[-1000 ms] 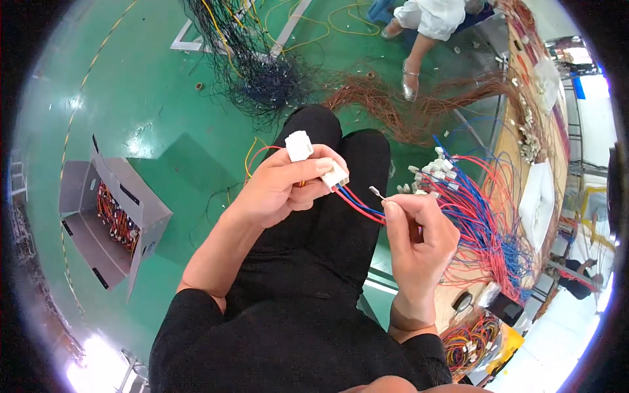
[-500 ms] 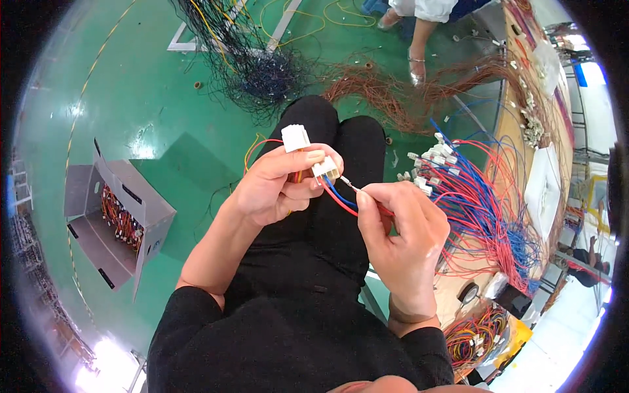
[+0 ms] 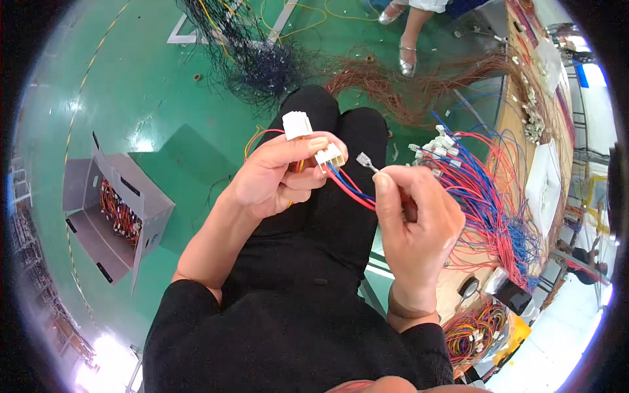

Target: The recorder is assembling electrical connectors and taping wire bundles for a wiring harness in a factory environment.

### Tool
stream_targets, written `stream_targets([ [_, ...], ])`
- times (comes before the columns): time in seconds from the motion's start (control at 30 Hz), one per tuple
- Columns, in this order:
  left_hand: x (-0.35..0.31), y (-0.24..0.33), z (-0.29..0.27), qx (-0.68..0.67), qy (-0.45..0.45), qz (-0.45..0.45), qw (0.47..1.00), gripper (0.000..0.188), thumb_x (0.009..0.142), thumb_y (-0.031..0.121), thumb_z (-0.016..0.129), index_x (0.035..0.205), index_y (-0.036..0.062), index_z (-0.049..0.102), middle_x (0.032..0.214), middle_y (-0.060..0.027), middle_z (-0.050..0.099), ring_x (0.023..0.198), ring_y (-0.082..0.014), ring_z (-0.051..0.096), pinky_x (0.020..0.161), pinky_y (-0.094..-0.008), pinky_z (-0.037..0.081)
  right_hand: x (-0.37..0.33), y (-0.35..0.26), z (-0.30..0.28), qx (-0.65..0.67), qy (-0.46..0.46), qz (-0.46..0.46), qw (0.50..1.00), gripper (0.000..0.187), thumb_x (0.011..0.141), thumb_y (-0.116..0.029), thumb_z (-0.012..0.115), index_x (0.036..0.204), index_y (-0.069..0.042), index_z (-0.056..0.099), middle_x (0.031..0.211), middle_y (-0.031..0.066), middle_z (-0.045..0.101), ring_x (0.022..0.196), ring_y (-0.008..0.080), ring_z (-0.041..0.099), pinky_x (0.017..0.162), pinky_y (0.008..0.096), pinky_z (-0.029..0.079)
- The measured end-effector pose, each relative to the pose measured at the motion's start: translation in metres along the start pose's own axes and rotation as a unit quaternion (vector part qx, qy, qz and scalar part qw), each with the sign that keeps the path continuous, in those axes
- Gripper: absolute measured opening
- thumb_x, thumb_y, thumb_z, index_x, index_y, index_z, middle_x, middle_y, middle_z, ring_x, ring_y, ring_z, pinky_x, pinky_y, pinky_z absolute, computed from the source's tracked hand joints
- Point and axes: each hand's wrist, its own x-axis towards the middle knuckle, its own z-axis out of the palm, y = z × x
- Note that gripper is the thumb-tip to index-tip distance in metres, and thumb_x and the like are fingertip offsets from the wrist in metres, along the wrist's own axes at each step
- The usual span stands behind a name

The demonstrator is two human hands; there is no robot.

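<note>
Above my lap, my left hand [image 3: 275, 177] pinches a white connector housing [image 3: 330, 156] between thumb and fingers. Red and blue wires [image 3: 350, 187] run out of that housing toward my other hand. A second white connector [image 3: 297, 124], with yellow and red wires at its base, sticks up beyond the left thumb. My right hand [image 3: 422, 223] grips a wire close to its end, thumb against forefinger. The wire's metal terminal [image 3: 365, 160] points up and left, a short gap to the right of the housing. The rest of that wire is hidden in my fingers.
At right, a wooden table [image 3: 527, 85] bears a bundle of red and blue wires [image 3: 488, 203] with white connectors, and a white tray [image 3: 542, 187]. An open cardboard box [image 3: 157, 209] of harnesses stands at left. Dark wires [image 3: 262, 72] hang ahead; a person's foot [image 3: 407, 60] is beyond.
My right hand has drawn right and slightly down with the wire, so its terminal has come away from the housing. My left hand keeps its hold, nearly still.
</note>
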Motion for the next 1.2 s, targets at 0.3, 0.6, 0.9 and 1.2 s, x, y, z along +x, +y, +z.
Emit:
stream_targets([
  [0.3, -0.004, -0.001, 0.001, 0.015, -0.037, 0.036, 0.999, 0.030, 0.098, 0.025, 0.046, 0.111, -0.0004, 0.055, 0.070, 0.0054, 0.042, 0.045, 0.0024, 0.021, 0.037, -0.0146, 0.013, -0.004, -0.003, -0.001, -0.012, 0.007, -0.011, 1.000, 0.008, 0.085, -0.005, 0.065, 0.078, -0.001, 0.062, 0.064, -0.0010, 0.055, 0.052, 0.0028, 0.040, 0.046, 0.0208, 0.028],
  [0.6, -0.010, -0.001, 0.005, 0.049, -0.027, 0.071, 0.996, 0.028, 0.097, 0.024, 0.049, 0.109, 0.0011, 0.058, 0.080, 0.0013, 0.054, 0.047, 0.0023, 0.023, 0.039, -0.0142, 0.015, -0.001, -0.006, 0.004, 0.001, -0.032, -0.073, 0.997, 0.006, 0.080, -0.001, 0.066, 0.077, 0.001, 0.061, 0.065, 0.0063, 0.055, 0.052, 0.0136, 0.049, 0.048, 0.0255, 0.036],
  [0.9, -0.016, -0.006, 0.021, 0.287, 0.060, 0.163, 0.942, 0.025, 0.091, 0.021, 0.059, 0.104, -0.0002, 0.058, 0.078, 0.0018, 0.056, 0.053, 0.0023, 0.034, 0.042, -0.0149, 0.019, -0.003, -0.005, 0.007, -0.007, -0.041, -0.075, 0.996, 0.011, 0.077, 0.003, 0.066, 0.078, -0.001, 0.056, 0.066, 0.0094, 0.055, 0.054, 0.0248, 0.052, 0.049, 0.0338, 0.041],
  [1.2, -0.016, -0.013, 0.018, 0.371, 0.068, 0.243, 0.894, 0.024, 0.090, 0.022, 0.061, 0.102, 0.0014, 0.059, 0.080, 0.0015, 0.058, 0.059, -0.0005, 0.040, 0.048, -0.0175, 0.026, -0.003, 0.004, 0.013, 0.039, -0.077, -0.042, 0.995, 0.008, 0.083, 0.001, 0.062, 0.080, 0.000, 0.055, 0.066, 0.0110, 0.052, 0.056, 0.0269, 0.053, 0.051, 0.0355, 0.041],
])
